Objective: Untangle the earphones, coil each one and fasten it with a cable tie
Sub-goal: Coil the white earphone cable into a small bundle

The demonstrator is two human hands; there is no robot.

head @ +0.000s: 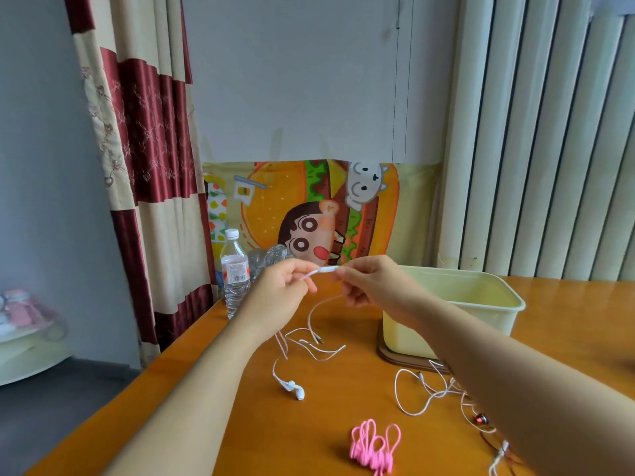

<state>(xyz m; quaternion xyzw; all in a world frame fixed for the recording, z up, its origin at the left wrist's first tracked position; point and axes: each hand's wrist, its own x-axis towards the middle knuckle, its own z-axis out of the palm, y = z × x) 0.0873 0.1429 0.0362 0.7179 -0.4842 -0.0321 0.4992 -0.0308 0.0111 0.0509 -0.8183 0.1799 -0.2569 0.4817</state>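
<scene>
- Head view: left hand (pixel 281 286) and right hand (pixel 371 283) pinch the white earphone (pixel 324 270) taut, up left of the tub (pixel 481 304), both grips closed on cord, likely straightening it.
- Nearer than the tub, pink cable ties (pixel 374 448) lie handy for fastening.

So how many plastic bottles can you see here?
2: an upright capped water bottle by the curtain, and a crumpled clear bottle just right of it; others may be hidden.

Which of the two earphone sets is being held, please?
The white earphones mid-table: left hand and right hand pinch their cable in the air. The other tangle lies on the table, untouched.
</scene>
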